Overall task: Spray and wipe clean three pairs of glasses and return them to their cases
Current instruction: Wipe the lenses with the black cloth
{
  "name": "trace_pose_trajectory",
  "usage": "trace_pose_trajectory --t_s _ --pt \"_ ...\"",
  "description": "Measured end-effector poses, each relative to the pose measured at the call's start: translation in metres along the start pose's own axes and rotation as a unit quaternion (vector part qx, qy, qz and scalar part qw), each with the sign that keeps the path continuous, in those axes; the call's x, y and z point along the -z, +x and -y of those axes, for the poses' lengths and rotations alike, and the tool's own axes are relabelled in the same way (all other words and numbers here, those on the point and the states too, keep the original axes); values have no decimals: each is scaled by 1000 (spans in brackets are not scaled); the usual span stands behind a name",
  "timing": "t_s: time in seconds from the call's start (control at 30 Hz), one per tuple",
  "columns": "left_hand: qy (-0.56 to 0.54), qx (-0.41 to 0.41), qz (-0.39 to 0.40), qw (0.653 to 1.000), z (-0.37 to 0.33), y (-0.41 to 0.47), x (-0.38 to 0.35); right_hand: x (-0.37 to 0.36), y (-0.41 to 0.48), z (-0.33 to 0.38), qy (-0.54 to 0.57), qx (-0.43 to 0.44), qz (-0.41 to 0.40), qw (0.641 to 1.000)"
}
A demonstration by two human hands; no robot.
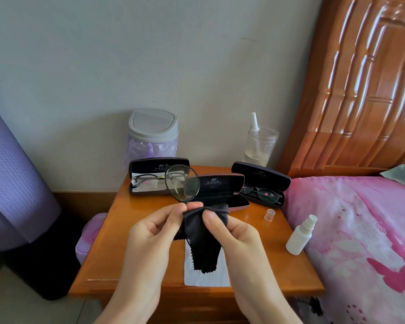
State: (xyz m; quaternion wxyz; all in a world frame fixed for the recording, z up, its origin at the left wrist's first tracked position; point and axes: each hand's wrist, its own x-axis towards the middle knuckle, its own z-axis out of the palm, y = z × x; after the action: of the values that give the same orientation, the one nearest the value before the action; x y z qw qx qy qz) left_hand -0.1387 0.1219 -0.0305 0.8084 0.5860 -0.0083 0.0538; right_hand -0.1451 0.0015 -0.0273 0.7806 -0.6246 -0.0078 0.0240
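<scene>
Black cloth [204, 242] is bunched between both hands above the wooden nightstand [131, 230]. The left hand [159, 228] pinches the glasses [182, 183] between thumb and curled fingers. One round lens stands up above the fingertips, and the rest of the frame is hidden in the cloth. The right hand [232, 232] grips the cloth, with the thumb pressed on its front and the fingers curled behind. The cloth's loose end hangs over a white cloth [206, 277] lying flat on the nightstand. Three cases stand open behind the hands. The left case [150, 166] holds a second pair [147, 181], the middle case [220, 183] lies just behind the raised lens, and the right case [260, 174] holds a third pair [264, 192]. A white spray bottle [301, 235] stands uncapped near the nightstand's right edge, beside the pink bedcover [360, 230], with its clear cap [269, 215] just behind it. Behind the cases stand a small grey bin [153, 129] and a clear jar [261, 146].
</scene>
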Motion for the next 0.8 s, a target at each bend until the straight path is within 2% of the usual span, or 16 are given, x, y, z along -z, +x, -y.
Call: trace_pose_trajectory --t_s 0.23,0.37,0.67,0.8 --pt "-5 8 -30 999 0 2 2 11 -9 1 -70 -34 47 996" --pt "3 7 -33 999 2 -1 3 10 -9 0 -105 -36 47 993" --pt "5 11 -7 1000 4 -4 -3 -5 -3 3 25 -36 10 999" --pt "6 7 -25 1000 2 -2 2 -6 -6 1 -18 -42 36 998"
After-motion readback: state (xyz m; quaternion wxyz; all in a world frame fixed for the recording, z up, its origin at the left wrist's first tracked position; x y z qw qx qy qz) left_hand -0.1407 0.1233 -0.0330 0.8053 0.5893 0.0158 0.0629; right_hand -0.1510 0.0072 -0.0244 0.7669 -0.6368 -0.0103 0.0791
